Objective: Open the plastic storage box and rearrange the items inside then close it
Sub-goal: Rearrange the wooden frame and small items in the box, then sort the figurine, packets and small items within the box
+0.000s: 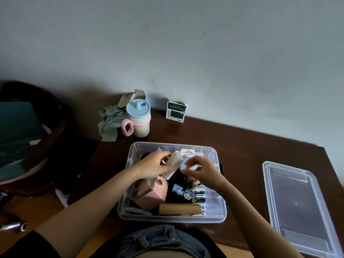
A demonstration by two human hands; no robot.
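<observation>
The clear plastic storage box [222, 205] stands open on the dark wooden table, near its front edge. Its clear lid [296, 205] lies flat on the table to the right. Both hands are over the box. My left hand [152, 165] grips a small white packet [174, 162] that is tilted upward. My right hand [202, 170] pinches a small orange and white item [192, 163], blurred. Inside lie a pink box [154, 196], a black pouch with panda stickers [183, 193], batteries [200, 196] and a brown cardboard piece [179, 208].
Behind the box stand a pastel cup with a blue lid [138, 118], a crumpled grey cloth [109, 120] and a small green and white carton [176, 111] by the wall. A dark round chair [37, 138] is at the left.
</observation>
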